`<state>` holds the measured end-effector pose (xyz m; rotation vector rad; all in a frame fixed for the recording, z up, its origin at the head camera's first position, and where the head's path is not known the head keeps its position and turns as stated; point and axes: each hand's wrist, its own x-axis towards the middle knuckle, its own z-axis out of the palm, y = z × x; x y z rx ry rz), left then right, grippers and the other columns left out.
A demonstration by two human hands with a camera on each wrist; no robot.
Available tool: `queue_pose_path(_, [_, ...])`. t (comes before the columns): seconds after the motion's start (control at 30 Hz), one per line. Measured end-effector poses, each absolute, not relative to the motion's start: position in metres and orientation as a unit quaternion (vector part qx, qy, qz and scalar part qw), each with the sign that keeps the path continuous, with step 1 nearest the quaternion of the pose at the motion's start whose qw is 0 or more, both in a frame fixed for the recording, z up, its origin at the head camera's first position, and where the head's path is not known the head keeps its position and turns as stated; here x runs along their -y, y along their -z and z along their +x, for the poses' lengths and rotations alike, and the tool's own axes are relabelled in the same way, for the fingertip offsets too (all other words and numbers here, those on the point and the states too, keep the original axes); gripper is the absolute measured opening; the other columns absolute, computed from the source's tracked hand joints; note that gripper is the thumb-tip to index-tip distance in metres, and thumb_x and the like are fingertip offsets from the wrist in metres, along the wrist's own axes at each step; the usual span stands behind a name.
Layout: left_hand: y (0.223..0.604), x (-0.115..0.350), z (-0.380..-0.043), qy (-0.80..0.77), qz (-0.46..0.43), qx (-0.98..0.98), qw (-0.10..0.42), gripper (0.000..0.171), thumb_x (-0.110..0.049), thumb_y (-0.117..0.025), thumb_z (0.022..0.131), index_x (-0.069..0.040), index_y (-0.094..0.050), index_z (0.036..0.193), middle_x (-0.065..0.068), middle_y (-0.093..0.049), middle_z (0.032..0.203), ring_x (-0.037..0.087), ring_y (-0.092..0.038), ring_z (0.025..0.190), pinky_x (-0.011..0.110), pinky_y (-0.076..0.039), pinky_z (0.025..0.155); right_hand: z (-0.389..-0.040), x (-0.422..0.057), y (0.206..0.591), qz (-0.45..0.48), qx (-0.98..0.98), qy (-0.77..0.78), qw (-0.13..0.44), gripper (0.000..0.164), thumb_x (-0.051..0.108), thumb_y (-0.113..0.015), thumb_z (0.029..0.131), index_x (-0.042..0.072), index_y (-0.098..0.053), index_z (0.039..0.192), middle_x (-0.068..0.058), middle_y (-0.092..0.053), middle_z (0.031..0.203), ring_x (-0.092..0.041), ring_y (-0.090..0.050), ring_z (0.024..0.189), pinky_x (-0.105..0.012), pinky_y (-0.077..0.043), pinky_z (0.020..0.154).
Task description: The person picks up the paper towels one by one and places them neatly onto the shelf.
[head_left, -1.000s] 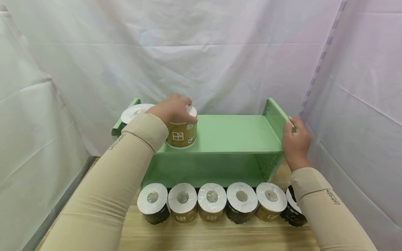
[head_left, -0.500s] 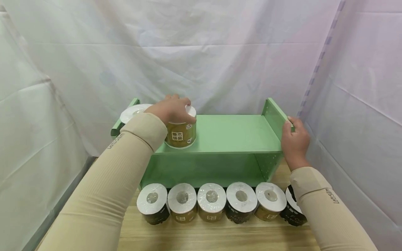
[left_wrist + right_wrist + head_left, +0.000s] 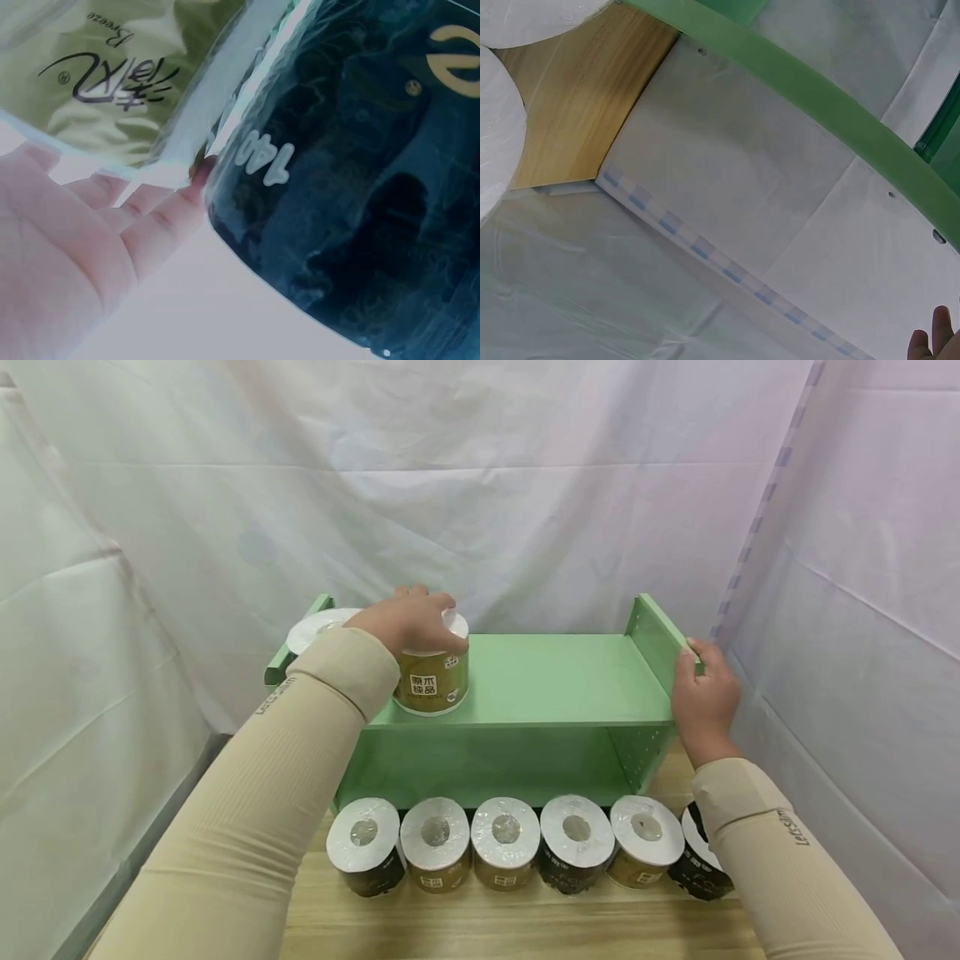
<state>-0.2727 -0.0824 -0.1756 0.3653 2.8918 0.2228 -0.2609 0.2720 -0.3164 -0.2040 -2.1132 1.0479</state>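
Observation:
On the upper board of a green shelf (image 3: pixel 562 681), my left hand (image 3: pixel 412 625) holds a gold-wrapped toilet roll (image 3: pixel 431 685) from above, thumb at its near right side. Just left of it stands another toilet roll (image 3: pixel 318 628), partly behind my wrist. In the left wrist view the gold wrapper (image 3: pixel 142 82) sits close beside a dark roll (image 3: pixel 337 187), and a fingertip reaches between the two. My right hand (image 3: pixel 705 702) grips the shelf's right side panel (image 3: pixel 660 631). Only its fingertips (image 3: pixel 939 330) show in the right wrist view.
Several toilet rolls (image 3: pixel 506 843), black and gold, stand in a row on the wooden table (image 3: pixel 517 931) before the lower compartment (image 3: pixel 487 768). The rightmost roll (image 3: pixel 701 868) is partly behind my right sleeve. White cloth (image 3: pixel 525 527) hangs behind and at both sides.

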Motion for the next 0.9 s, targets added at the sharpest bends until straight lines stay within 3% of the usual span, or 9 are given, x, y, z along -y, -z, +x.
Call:
queue_pose_path(0.53, [0.1746, 0.0829, -0.2726, -0.072, 0.123, -0.985, 0.096, 0.083, -0.047, -0.059, 0.083, -0.020, -0.025, 0.154, 0.020, -0.021, 0.153, 0.037, -0.020, 0.137, 0.059, -0.035, 0.103, -0.2614, -0.2712, 0.3160, -0.081, 0.822, -0.412, 0.385, 0.042, 0.028, -0.042, 0.100, 0.002, -0.062, 0.126, -0.019, -0.062, 0.125, -0.037, -0.058, 0.113, -0.054, -0.045, 0.092])
queue_pose_path(0.77, [0.1750, 0.0836, -0.2725, -0.068, 0.129, -0.984, 0.100, 0.082, -0.046, -0.056, 0.084, -0.019, -0.023, 0.154, 0.020, -0.022, 0.153, 0.037, -0.022, 0.137, 0.059, -0.035, 0.103, -0.2607, -0.2715, 0.3159, -0.082, 0.824, -0.412, 0.380, 0.042, 0.029, -0.042, 0.100, 0.002, -0.061, 0.126, -0.018, -0.062, 0.126, -0.036, -0.057, 0.116, -0.054, -0.044, 0.095])
queue_pose_path(0.9, [0.1764, 0.0835, -0.2725, -0.075, 0.130, -0.984, 0.099, 0.083, -0.047, -0.058, 0.085, -0.020, -0.023, 0.155, 0.018, -0.023, 0.153, 0.038, -0.022, 0.138, 0.059, -0.035, 0.104, -0.2607, -0.2709, 0.3164, -0.081, 0.825, -0.413, 0.377, 0.043, 0.030, -0.041, 0.101, 0.003, -0.060, 0.128, -0.018, -0.061, 0.127, -0.037, -0.059, 0.108, -0.053, -0.045, 0.091])
